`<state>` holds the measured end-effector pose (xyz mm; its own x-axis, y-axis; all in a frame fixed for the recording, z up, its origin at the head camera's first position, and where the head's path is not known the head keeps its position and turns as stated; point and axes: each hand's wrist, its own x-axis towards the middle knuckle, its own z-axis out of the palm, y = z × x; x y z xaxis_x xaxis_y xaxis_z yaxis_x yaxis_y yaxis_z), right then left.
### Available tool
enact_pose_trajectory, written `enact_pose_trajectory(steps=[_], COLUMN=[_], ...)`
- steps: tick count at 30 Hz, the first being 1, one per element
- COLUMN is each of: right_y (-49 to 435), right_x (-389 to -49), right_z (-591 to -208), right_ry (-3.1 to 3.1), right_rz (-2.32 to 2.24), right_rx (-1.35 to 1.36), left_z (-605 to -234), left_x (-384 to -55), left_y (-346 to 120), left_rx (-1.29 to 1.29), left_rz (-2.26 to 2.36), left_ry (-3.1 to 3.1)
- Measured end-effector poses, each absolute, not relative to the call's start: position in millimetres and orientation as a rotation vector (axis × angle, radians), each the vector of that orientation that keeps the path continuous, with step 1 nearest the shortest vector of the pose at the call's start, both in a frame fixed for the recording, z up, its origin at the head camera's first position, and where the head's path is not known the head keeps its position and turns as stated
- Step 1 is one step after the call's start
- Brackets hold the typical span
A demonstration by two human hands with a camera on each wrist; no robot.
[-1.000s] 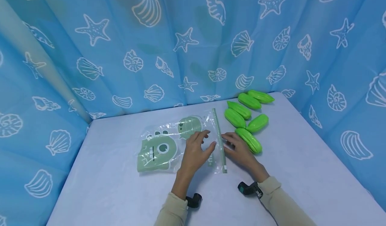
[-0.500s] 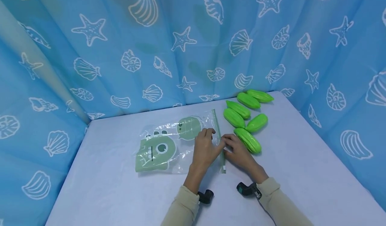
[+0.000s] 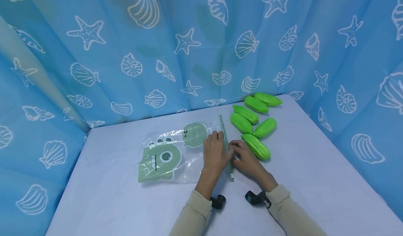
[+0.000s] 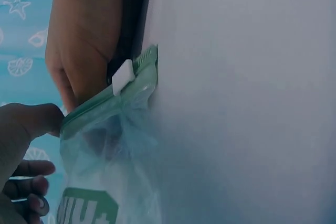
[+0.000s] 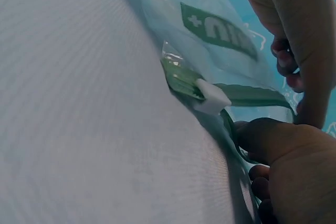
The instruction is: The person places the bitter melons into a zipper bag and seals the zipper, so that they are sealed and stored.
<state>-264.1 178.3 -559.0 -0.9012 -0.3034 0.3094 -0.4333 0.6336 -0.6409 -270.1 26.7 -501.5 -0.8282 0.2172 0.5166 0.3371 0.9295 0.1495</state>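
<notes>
A clear zip bag [image 3: 195, 162] with a green cartoon print lies flat, its mouth toward the right. A green strip [image 3: 221, 124] and a white slider [image 5: 212, 97] edge that mouth. My right hand [image 3: 248, 161] pinches one lip of the mouth between thumb and fingers. My left hand [image 3: 215, 154] lies over the bag, its thumb [image 4: 39, 119] touching the other lip. The left hand's remaining fingers [image 4: 34, 187] are loosely bent, off the strip. In the right wrist view, the lips stand apart between the two hands.
Several shiny green, elongated, pod-like pieces [image 3: 256, 147] lie to the right of the bag, the closest beside my right hand. A white cloth covers the table [image 3: 104, 194]. Behind it hangs a blue curtain [image 3: 176, 71] with shell prints.
My left hand has moved right over the bag until its thumb meets the mouth beside my right hand. The right hand has stayed at the bag's edge. The view has shifted slightly.
</notes>
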Motion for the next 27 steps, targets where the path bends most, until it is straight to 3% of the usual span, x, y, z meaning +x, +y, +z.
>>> enact_pose_trajectory(steps=[27], right_y=[172], right_x=[-264], right_z=[-560], right_ry=[-2.638], right_rz=[1.004], right_rx=[0.684], left_z=[-451], left_x=[-252], left_y=[-24], left_rx=[-0.417], left_rz=[-0.92], left_ry=[-2.61])
